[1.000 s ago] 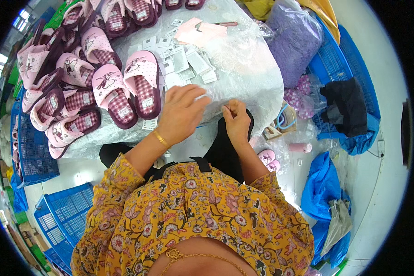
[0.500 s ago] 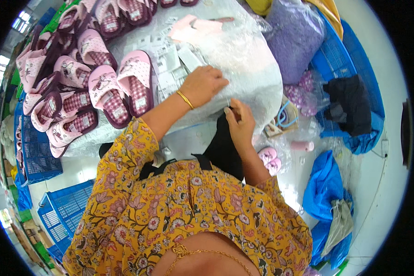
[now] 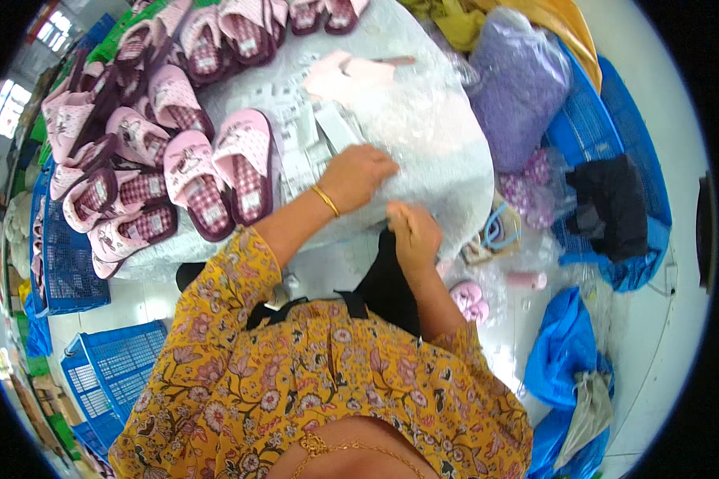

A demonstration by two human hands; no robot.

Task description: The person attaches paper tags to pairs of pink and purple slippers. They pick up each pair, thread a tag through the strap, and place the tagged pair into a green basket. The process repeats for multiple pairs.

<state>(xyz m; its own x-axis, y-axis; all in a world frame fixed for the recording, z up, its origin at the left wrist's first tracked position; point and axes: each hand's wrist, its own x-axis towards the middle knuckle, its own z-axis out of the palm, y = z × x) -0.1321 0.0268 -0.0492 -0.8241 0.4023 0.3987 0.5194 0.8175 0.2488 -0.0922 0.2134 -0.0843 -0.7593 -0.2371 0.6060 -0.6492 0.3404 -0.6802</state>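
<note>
Left hand [image 3: 365,173] rests flat on clear plastic sheeting [image 3: 423,136]; right hand [image 3: 412,231] pinches its edge; pink slippers [image 3: 216,180] at nine o'clock.

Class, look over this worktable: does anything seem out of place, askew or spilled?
Yes. One small pink slipper lies alone on the floor right of the person, apart from the pink slippers heaped on the table. Nothing looks spilled.

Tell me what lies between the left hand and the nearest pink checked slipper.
In the head view, small white paper tags lie scattered on the white table cover between the left hand and the pink checked slipper.
</note>
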